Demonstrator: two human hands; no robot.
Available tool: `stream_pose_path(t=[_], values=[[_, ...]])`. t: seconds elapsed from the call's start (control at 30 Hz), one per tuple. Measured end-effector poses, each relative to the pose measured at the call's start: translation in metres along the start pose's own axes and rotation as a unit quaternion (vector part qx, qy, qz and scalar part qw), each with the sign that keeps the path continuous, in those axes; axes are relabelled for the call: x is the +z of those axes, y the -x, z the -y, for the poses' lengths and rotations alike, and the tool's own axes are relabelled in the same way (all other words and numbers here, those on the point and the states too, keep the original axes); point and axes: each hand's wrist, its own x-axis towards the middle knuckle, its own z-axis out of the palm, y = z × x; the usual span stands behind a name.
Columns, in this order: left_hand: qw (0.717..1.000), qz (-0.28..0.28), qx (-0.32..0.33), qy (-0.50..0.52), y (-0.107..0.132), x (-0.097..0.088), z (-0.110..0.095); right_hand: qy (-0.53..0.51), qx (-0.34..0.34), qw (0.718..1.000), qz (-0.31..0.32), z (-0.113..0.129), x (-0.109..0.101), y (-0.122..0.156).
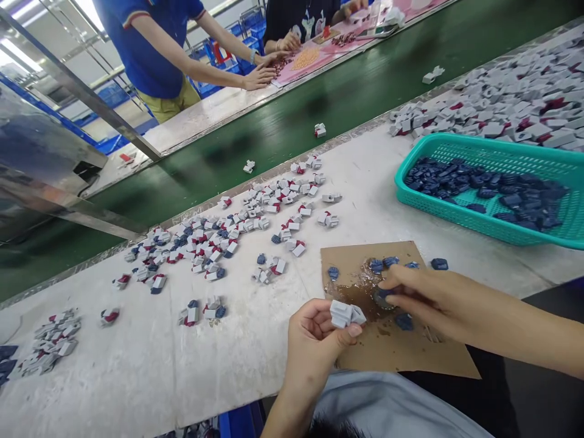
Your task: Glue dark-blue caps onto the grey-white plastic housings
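Note:
My left hand (314, 340) holds a light grey plastic toy part (345, 314) between thumb and fingers, just over the left edge of a cardboard sheet (410, 353). My right hand (424, 298) reaches in from the right. Its thumb and forefinger pinch a small dark blue plastic piece (384, 293), partly hidden by the fingertips, at a wet, shiny brown patch (358, 296) on the cardboard. Around the patch lie several other dark blue pieces, one (333, 274) at the left and one (404, 321) below my right fingers.
A green basket (449, 218) of dark blue pieces stands at the right. Beyond it lies a large heap of grey parts (511, 103). Grey, red and blue assemblies (214, 237) cover the table's left. A green conveyor belt (283, 140) runs behind; two people work across it.

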Motion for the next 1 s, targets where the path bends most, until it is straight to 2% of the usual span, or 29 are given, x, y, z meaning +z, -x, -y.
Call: stream_pose_path(t=[0.1,0.17,0.27,0.37,0.53,0.63,0.7,0.83,0.9,0.97,1.0], values=[[1.000,0.029,-0.008,-0.006,-0.001,-0.001,0.000,-0.152,0.064,0.986,-0.022,0.026,-0.006,0.004],[0.998,0.064,-0.016,-0.011,-0.001,-0.002,0.000,-0.200,0.080,0.976,-0.028,0.037,-0.005,0.006],[0.995,0.092,-0.020,-0.012,0.000,-0.002,-0.001,-0.213,0.056,0.976,-0.004,0.040,-0.002,0.006],[0.996,0.090,-0.019,-0.011,0.002,0.000,-0.004,-0.201,0.034,0.979,0.018,0.038,-0.002,0.005],[0.996,0.073,-0.010,-0.041,0.003,0.003,-0.003,-0.200,0.045,0.978,0.024,0.041,-0.005,0.003],[0.993,0.069,0.032,-0.093,0.004,0.000,0.004,-0.194,0.027,0.980,0.040,0.041,-0.004,-0.001],[0.979,0.091,0.090,-0.158,0.006,-0.004,0.005,-0.205,0.024,0.977,0.055,0.041,-0.001,-0.003],[0.913,0.139,0.252,-0.290,0.007,-0.011,0.001,-0.228,0.018,0.969,0.094,0.044,0.000,-0.004],[0.896,0.129,0.293,-0.307,0.005,-0.010,-0.001,-0.248,0.030,0.966,0.062,0.050,-0.002,-0.008],[0.891,0.112,0.314,-0.307,0.001,-0.007,0.000,-0.301,0.069,0.950,-0.051,0.058,-0.002,-0.017],[0.889,0.109,0.320,-0.307,0.000,-0.005,0.002,-0.337,0.093,0.930,-0.115,0.064,-0.002,-0.023]])
